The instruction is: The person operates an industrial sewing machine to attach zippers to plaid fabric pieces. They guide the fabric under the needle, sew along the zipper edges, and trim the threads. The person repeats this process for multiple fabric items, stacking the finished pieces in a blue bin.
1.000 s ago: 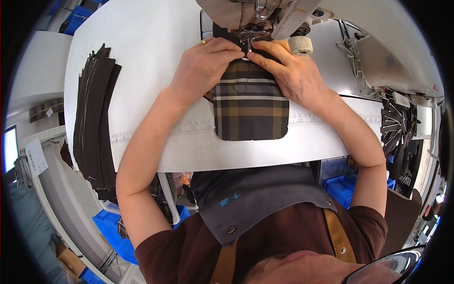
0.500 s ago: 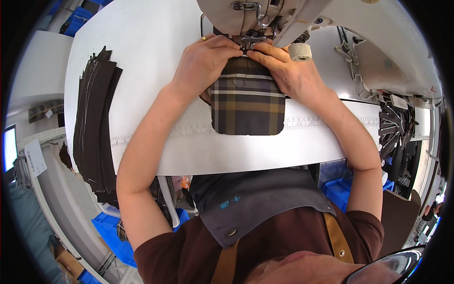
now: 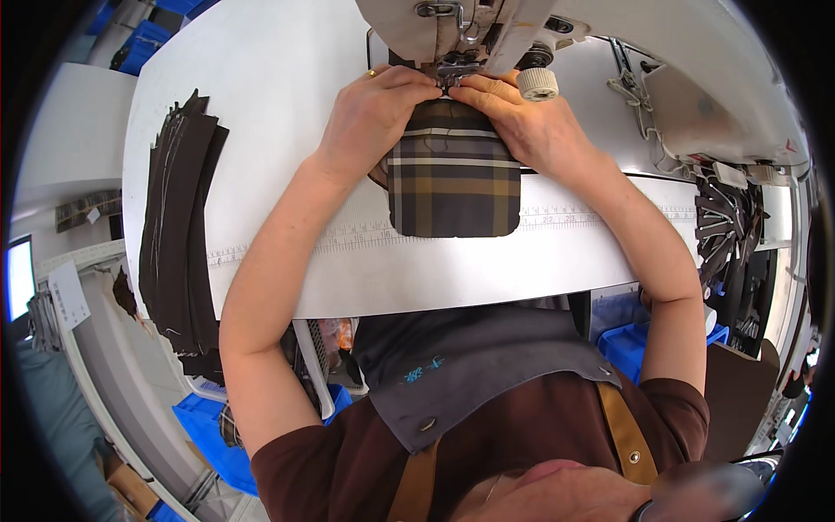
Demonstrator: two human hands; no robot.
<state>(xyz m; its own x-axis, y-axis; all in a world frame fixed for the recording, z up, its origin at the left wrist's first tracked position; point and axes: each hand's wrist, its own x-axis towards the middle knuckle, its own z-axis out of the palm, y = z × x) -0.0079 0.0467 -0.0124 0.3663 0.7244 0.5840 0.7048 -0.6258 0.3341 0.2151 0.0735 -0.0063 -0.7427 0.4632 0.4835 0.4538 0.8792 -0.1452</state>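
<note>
A plaid fabric piece (image 3: 455,193) with rounded near corners lies on the white worktable (image 3: 261,104), its far edge at the presser foot (image 3: 453,68) of a sewing machine (image 3: 504,26). My left hand (image 3: 370,122) has its fingers closed on the fabric's far edge, left of the foot; their tips are partly hidden. From the right, my right hand (image 3: 531,126) holds that same edge with bent fingers close to the foot, its thumb hidden. A darker layer shows under the fabric's left side.
Dark cut strips (image 3: 178,226) lie stacked at the table's left. More dark pieces (image 3: 726,226) hang at the right beside the machine. Blue bins (image 3: 213,435) stand below the table. A white knob (image 3: 537,84) is just right of the foot.
The plaid piece has slid away from me toward the needle, its near edge now farther from the table's front. Both hands have shifted slightly forward and left with it.
</note>
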